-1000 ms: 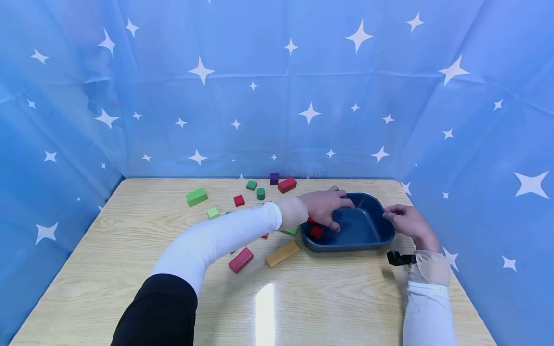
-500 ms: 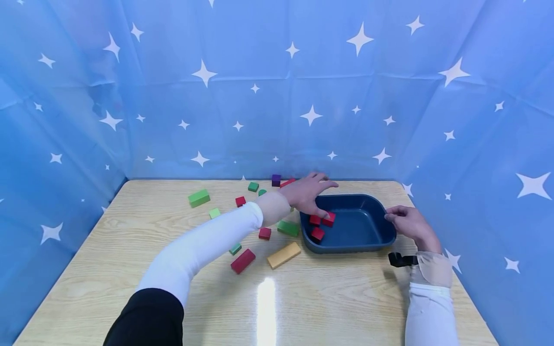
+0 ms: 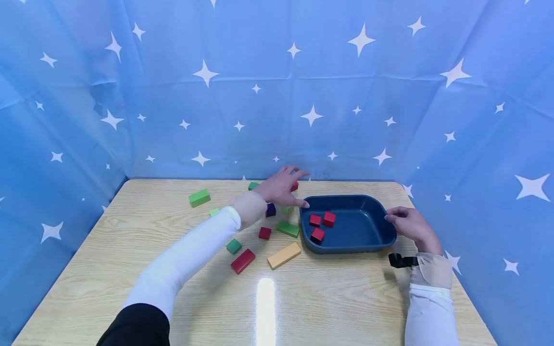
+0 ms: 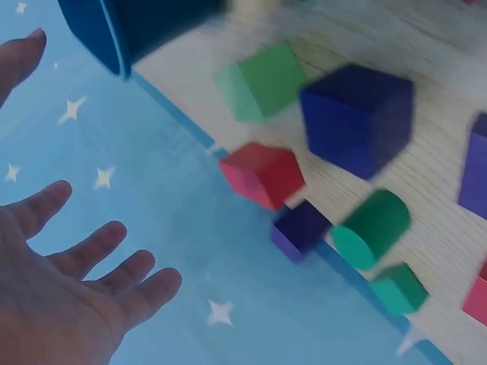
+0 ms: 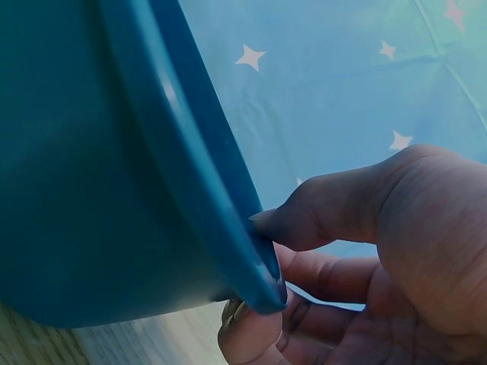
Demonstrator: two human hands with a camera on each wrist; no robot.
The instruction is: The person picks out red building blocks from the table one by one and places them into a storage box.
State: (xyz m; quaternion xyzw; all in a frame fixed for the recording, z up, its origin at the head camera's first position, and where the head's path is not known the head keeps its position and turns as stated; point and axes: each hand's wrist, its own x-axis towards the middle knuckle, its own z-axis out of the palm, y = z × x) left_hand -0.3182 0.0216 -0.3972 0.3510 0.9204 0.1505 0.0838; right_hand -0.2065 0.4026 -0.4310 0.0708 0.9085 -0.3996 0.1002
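Tray [image 3: 346, 249], dark blue, sits toward the right of the wooden table [image 3: 337, 298], with three red cubes [image 3: 329, 219] lying in its left end. From where I'm standing, the right hand [image 3: 409, 223] has hold of its right rim, pinched between thumb and curled fingers.

The left hand [image 3: 283, 187] holds nothing; its fingers are spread over the far side of the table, the thumb near the tray's back left corner. It hides some of what lies below it, but the left wrist view shows a red block [image 4: 262, 175], a green cylinder [image 4: 373, 228] and a small purple block [image 4: 300, 230] close together along the back edge.

Nearer the person, a green bar [image 3: 287, 229] lies just beside the tray's left wall, an amber block [image 3: 283, 255] slants in front of it, and a dark red bar [image 3: 243, 261] lies farther left, near a small green block [image 3: 234, 246]. A lime block [image 3: 199, 197] is well apart, off to the left. Behind everything hangs a blue curtain [image 3: 259, 134] with white stars.
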